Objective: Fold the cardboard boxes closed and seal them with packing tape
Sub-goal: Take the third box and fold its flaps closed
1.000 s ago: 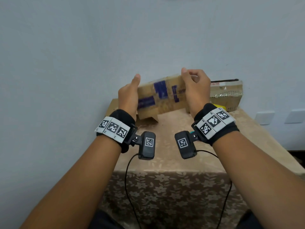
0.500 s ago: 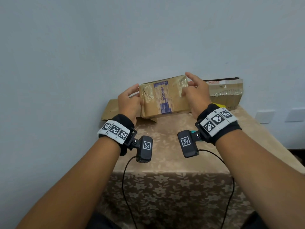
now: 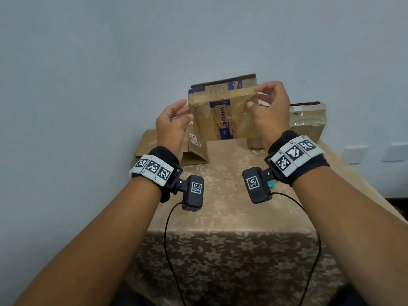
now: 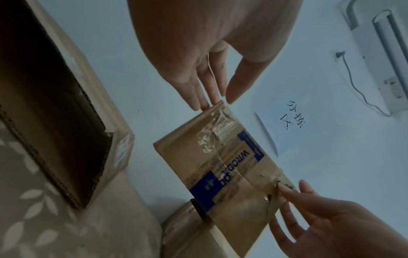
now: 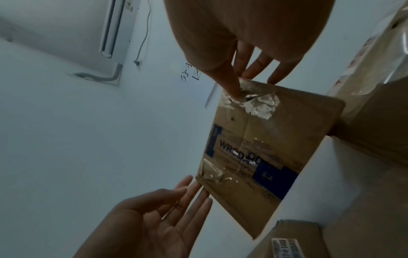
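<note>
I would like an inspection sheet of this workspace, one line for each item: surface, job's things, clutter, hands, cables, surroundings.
Surface: table under a beige flower-pattern cloth, against the wall.
Job's things: printed box stands on edge, with old clear tape; open box lies at left; taped box stands behind at right. No tape roll seen.
Clutter: teal object partly hidden under the right wrist.
Hands: left hand has straight fingers at the printed box's left edge; right hand pinches its upper right corner.
Cables: black wrist-camera cables hang over the table's front.
Surroundings: pale wall; wall plates at right; handwritten paper sign; air conditioner.
</note>
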